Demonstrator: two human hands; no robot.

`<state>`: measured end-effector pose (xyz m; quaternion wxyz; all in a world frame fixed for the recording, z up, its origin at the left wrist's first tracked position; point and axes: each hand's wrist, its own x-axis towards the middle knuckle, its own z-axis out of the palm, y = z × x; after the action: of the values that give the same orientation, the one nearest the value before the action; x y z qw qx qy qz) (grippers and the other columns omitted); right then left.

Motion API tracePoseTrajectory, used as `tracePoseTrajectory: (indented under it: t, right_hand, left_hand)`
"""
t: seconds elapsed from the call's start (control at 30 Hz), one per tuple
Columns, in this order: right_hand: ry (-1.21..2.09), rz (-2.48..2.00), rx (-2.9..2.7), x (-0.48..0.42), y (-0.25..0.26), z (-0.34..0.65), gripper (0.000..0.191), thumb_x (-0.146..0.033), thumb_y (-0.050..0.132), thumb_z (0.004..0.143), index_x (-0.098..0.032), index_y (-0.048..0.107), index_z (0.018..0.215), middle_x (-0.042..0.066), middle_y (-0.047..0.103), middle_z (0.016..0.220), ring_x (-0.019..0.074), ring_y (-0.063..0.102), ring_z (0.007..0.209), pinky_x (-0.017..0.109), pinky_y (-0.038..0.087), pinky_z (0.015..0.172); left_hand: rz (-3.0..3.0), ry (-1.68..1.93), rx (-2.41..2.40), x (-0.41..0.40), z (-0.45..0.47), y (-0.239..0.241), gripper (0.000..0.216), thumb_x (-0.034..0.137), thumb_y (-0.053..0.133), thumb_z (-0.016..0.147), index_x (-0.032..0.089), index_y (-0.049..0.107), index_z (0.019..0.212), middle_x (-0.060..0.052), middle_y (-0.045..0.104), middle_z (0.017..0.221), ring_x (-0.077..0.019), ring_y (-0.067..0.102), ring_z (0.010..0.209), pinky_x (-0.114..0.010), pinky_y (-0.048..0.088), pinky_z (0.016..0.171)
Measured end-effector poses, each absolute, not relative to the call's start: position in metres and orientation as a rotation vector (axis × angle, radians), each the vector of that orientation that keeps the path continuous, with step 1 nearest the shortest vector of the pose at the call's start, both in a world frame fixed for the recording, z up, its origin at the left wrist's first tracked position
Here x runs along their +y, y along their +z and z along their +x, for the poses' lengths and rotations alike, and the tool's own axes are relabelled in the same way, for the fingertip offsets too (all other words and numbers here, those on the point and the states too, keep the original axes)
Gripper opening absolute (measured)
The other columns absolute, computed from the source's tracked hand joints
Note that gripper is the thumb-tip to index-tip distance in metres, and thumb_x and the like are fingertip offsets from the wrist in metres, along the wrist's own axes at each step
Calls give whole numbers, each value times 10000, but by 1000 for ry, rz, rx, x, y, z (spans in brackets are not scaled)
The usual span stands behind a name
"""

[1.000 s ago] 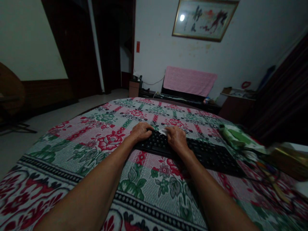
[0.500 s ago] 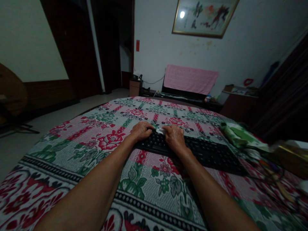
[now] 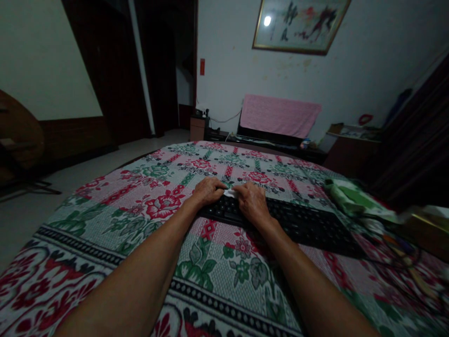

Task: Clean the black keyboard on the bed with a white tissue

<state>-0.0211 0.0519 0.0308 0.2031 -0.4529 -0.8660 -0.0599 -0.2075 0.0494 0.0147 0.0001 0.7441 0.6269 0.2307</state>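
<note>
A black keyboard [image 3: 301,223] lies on a bed covered with a floral red, green and white blanket [image 3: 147,220]. My left hand [image 3: 207,191] rests curled over the keyboard's left end, gripping it. My right hand [image 3: 253,202] lies on the keys just beside it, fingers bent down on a small white wipe or tissue [image 3: 230,193] pressed on the keyboard's far left edge. Both forearms reach forward from the bottom of the view.
A green and white packet [image 3: 345,196] lies right of the keyboard, with cables [image 3: 396,252] and a brownish box [image 3: 426,234] at the far right. Beyond the bed stand a pink-draped stand [image 3: 278,117], a low cabinet [image 3: 345,147] and a dark doorway [image 3: 164,70].
My right hand and the white wipe have slid a little to the left along the keyboard's far edge, closer to my left hand. The left hand stays in place.
</note>
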Motion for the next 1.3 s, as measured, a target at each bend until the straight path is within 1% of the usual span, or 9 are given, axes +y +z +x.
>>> tracePoseTrajectory:
  t: [0.13,0.3,0.4,0.57,0.7,0.87,1.0,1.13,1.3]
  right_hand:
    - [-193,-1181,-2464,49,29,-25,315,-220,419,915,-310,646,1113,57,593,970,200,481,919,335,266,817]
    - [-225,-1203,-2481,45,34,-22,298,-224,435,903,-282,671,1074,65,592,931,200,488,901,340,269,831]
    - [-242,-1242,-2469,42,36,-20,278,-225,460,886,-260,674,1060,75,593,941,209,497,911,337,281,819]
    - [-186,-1187,-2483,44,33,-23,303,-195,460,884,-276,636,1117,52,604,963,188,512,912,312,291,807]
    - [-204,-1197,-2523,46,34,-24,301,-221,453,889,-294,643,1110,51,608,935,190,520,891,311,294,782]
    - [-246,-1357,-2460,45,37,-20,288,-240,477,860,-254,666,1076,84,603,945,221,522,912,328,302,776]
    - [-206,-1225,-2509,40,38,-23,302,-232,467,867,-274,650,1103,67,599,948,201,515,901,316,305,787]
    - [-194,-1140,-2564,37,39,-24,285,-225,468,858,-276,666,1056,57,596,925,193,511,882,312,306,786]
    - [-235,-1240,-2475,38,39,-17,255,-221,487,825,-220,694,973,72,594,872,205,511,854,321,312,786]
  left_hand:
    - [2304,739,1963,49,-208,15,368,244,485,774,275,696,1073,-8,677,1083,-190,583,1031,-300,426,968]
    - [2309,746,1974,48,-207,15,358,249,486,777,287,701,1061,0,682,1075,-188,587,1023,-301,431,965]
    - [2310,777,1954,48,-208,15,348,245,484,777,279,710,1041,-1,689,1062,-185,596,1011,-297,440,953]
    - [2274,838,1891,50,-211,16,354,191,481,761,258,722,1011,9,709,1032,-160,615,977,-261,452,929]
    - [2256,849,1844,52,-216,15,393,130,461,735,247,725,1001,21,712,1034,-144,622,976,-239,451,929]
    - [2204,904,1812,56,-220,10,421,86,440,712,206,726,996,-1,715,1029,-145,626,982,-245,438,955]
    - [2183,942,1771,60,-223,4,429,73,436,703,211,726,986,4,715,1028,-142,625,989,-254,438,961]
    - [2179,972,1748,62,-225,1,423,79,443,701,223,727,980,12,716,1024,-145,624,995,-265,441,962]
    - [2180,983,1758,61,-225,2,422,84,440,696,208,730,975,2,718,1013,-142,628,991,-245,447,949]
